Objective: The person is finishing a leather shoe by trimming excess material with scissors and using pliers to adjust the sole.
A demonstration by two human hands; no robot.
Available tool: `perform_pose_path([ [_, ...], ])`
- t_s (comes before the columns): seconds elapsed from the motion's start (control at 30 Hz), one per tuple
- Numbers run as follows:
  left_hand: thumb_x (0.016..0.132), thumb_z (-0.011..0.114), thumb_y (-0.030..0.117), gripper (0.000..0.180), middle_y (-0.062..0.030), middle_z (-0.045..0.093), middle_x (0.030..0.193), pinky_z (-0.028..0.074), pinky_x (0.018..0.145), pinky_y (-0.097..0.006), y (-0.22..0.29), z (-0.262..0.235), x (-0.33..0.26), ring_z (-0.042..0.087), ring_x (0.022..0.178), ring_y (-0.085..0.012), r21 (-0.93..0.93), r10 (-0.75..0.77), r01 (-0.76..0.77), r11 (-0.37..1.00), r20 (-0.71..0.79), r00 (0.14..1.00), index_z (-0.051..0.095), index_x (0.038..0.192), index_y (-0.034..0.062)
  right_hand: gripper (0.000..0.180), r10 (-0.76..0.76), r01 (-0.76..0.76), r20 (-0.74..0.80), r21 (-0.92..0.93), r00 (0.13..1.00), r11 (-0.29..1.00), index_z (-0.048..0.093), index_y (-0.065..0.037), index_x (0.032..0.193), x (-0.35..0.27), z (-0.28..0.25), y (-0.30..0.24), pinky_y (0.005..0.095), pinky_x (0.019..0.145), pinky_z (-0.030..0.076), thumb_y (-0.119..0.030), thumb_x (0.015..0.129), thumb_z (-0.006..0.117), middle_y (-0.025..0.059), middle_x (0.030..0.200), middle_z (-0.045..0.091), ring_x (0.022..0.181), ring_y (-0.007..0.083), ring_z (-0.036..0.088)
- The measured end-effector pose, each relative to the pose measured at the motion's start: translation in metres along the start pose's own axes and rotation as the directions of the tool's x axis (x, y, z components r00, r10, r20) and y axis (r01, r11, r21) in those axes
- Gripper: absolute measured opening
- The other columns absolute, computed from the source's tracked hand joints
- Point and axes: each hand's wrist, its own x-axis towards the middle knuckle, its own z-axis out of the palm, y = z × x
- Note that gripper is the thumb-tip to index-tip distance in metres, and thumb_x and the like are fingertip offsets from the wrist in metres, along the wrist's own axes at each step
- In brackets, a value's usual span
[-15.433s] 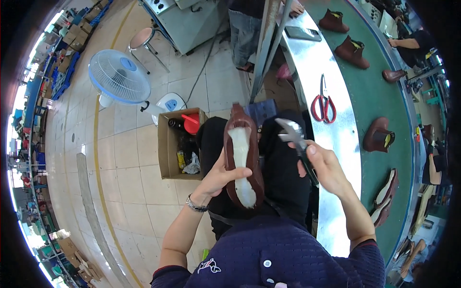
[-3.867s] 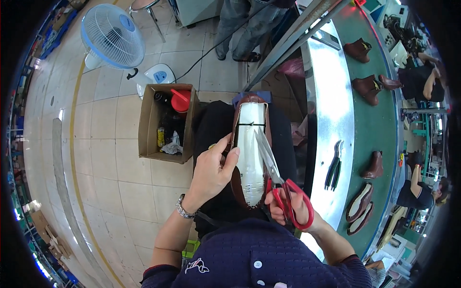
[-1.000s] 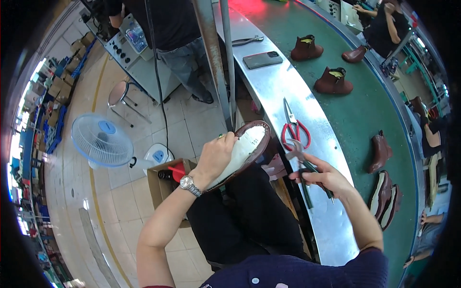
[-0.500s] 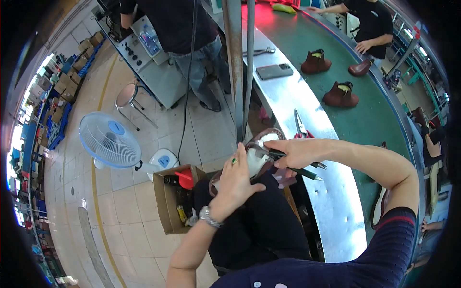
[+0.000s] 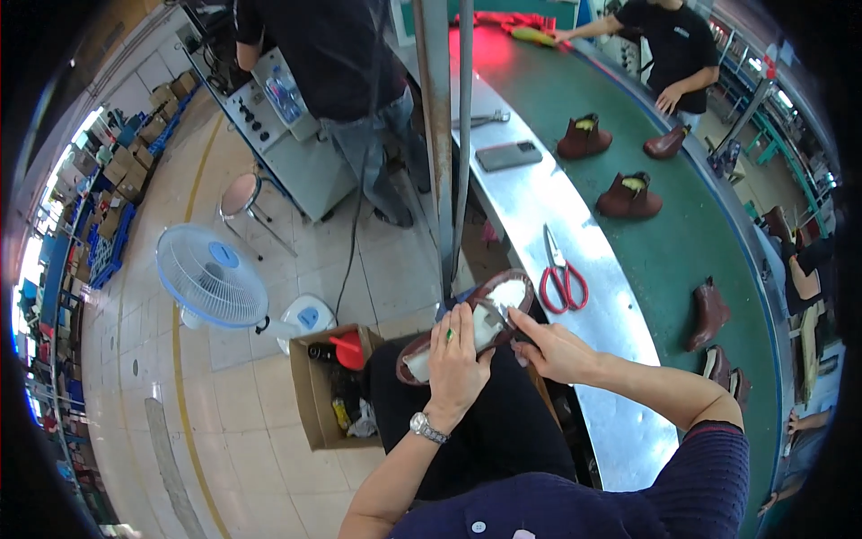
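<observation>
On my lap lies a reddish-brown shoe [image 5: 519,286], bottom side up, with a white underside framed by its brown edge. My left hand [image 5: 456,368] lies over the middle of the shoe and holds it, fingers close together and the thumb toward the right. My right hand [image 5: 558,353] is wrapped round the handles of a pair of pliers [image 5: 494,312], whose metal head reaches onto the white underside near my left fingertips. Most of the handles are hidden in the palm. Red-handled scissors [image 5: 564,280] lie on the metal ledge [image 5: 620,386], just beyond my right hand.
Brown boots [image 5: 628,196] stand on the green belt [image 5: 660,287]. A phone [image 5: 509,156] lies on the ledge. A metal post [image 5: 437,153] rises ahead. Left are an open carton [image 5: 314,409], a fan [image 5: 211,274] and a stool [image 5: 241,196]. Two people work beyond.
My right hand has drawn nearer, and the spread plier handles are now gathered in it. The scissors show fully. More boots show on the belt. A co-worker's hand has reached a yellow-green thing.
</observation>
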Motion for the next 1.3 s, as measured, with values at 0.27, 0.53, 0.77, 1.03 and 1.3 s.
perform_pose_path([
  [0.27,0.082,0.066,0.026,0.067,-0.0301,0.047,0.129,0.037,0.104,-0.046,-0.021,0.008,-0.007,0.047,0.119,-0.0409,0.220,0.228,-0.221,0.950,-0.006,0.974,0.044,0.131,-0.0140,0.057,-0.084,0.095,0.070,-0.169,0.994,0.981,0.037,-0.014,0.141,0.033,-0.080,-0.052,0.0516,0.062,0.049,-0.019,0.088,0.059,0.0267,0.077,0.064,0.073,0.0442,0.064],
  [0.53,0.084,0.063,0.027,0.066,-0.0318,0.050,0.126,0.037,0.104,-0.045,-0.017,0.010,-0.002,0.049,0.117,-0.0413,0.342,0.240,-0.217,0.914,-0.025,0.971,0.044,0.130,-0.0165,0.056,-0.026,0.032,0.031,-0.215,0.999,0.976,0.033,-0.011,0.143,0.045,-0.048,-0.033,0.0547,0.072,0.048,-0.021,0.092,0.056,0.0283,0.087,0.064,0.078,0.0468,0.062],
  [0.77,0.082,0.067,0.023,0.067,-0.0320,0.050,0.127,0.038,0.104,-0.045,-0.015,0.016,-0.003,0.049,0.118,-0.0427,0.383,0.216,-0.191,0.904,-0.025,0.976,0.043,0.131,-0.0151,0.056,0.056,-0.062,-0.039,-0.188,0.998,0.980,0.036,-0.008,0.142,0.053,-0.040,-0.018,0.0516,0.073,0.049,-0.023,0.092,0.056,0.0266,0.088,0.066,0.079,0.0443,0.064],
  [1.03,0.081,0.068,0.021,0.068,-0.0314,0.052,0.125,0.040,0.102,-0.047,-0.016,0.016,-0.008,0.049,0.119,-0.0443,0.368,0.211,-0.179,0.913,-0.048,0.976,0.041,0.131,-0.0164,0.058,0.008,-0.022,-0.057,-0.241,0.998,0.970,0.033,-0.011,0.144,0.050,-0.038,-0.019,0.0512,0.074,0.049,-0.022,0.092,0.056,0.0244,0.090,0.067,0.079,0.0435,0.064],
  [1.3,0.087,0.052,0.015,0.047,-0.0298,0.054,0.117,0.042,0.102,-0.046,-0.008,0.018,-0.006,0.053,0.116,-0.0454,0.516,0.284,-0.244,0.821,0.000,0.959,0.053,0.121,-0.0164,0.061,0.022,0.002,0.045,-0.487,0.999,0.873,0.029,-0.012,0.146,0.038,-0.028,-0.021,0.0523,0.058,0.047,-0.017,0.091,0.057,0.0240,0.069,0.062,0.063,0.0426,0.063],
])
